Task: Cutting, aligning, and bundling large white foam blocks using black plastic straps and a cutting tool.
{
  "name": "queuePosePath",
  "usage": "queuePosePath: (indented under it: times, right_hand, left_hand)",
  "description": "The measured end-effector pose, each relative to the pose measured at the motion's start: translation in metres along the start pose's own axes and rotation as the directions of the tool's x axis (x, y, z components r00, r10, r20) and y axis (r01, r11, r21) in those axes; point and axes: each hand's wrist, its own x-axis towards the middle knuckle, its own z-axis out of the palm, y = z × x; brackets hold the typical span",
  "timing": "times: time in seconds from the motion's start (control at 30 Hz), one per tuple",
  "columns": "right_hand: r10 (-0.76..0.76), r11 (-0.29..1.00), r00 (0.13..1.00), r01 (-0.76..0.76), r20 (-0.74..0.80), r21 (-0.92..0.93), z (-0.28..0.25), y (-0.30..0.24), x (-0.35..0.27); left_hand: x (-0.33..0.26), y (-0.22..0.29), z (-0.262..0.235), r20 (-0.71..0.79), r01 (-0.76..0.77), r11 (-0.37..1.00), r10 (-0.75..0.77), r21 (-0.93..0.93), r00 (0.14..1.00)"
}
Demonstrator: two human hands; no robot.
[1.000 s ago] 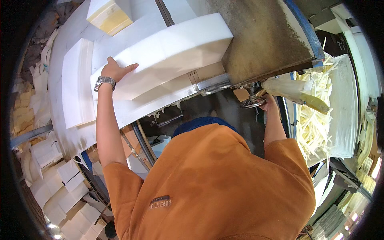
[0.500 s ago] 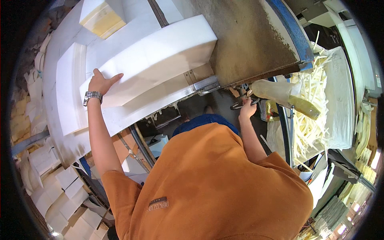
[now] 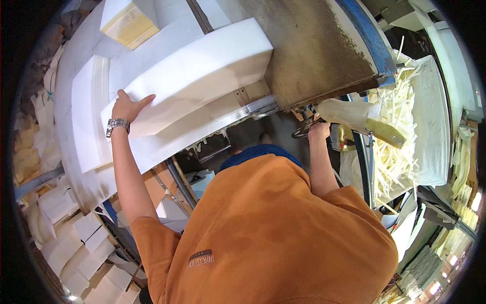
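A long white foam block [image 3: 202, 66] lies across the pale worktop, touched at its left end by my left hand [image 3: 129, 107]. That hand rests on the foam with its thumb spread apart, and a metal watch is on the wrist. Below the worktop's right edge, my right hand [image 3: 319, 130] is closed at the side of a dark handwheel [image 3: 300, 133]. Its fingertips are hidden, curled toward the wheel rim. A second white foam slab [image 3: 91, 111] lies left of my left hand.
A yellowish-white foam block [image 3: 130, 25] sits farther back on the worktop [image 3: 167, 28]. A metal bracket [image 3: 260, 107] is fixed at the near edge. On the right, thin foam strips [image 3: 395, 137] fill a bin beside a plastic-wrapped tube [image 3: 347, 114]. Foam pieces [image 3: 76, 243] are piled at lower left.
My right hand has shifted slightly right and turned, knuckles now up, at the handwheel. The long foam block has moved very slightly left; my left hand stays on it.
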Motion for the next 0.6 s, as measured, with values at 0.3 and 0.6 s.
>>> queuePosePath:
  times: [0.3,0.6]
  right_hand:
    - [-0.055,0.994,0.998,0.051,0.04,0.1,-0.011,0.003,0.014]
    - [-0.033,0.996,0.996,0.027,-0.079,-0.081,-0.002,-0.007,-0.001]
  left_hand:
    - [0.001,0.01,-0.004,0.033,0.0,1.0,0.0,-0.022,0.999]
    - [0.001,0.0,-0.001,0.043,0.018,1.0,-0.017,-0.026,0.999]
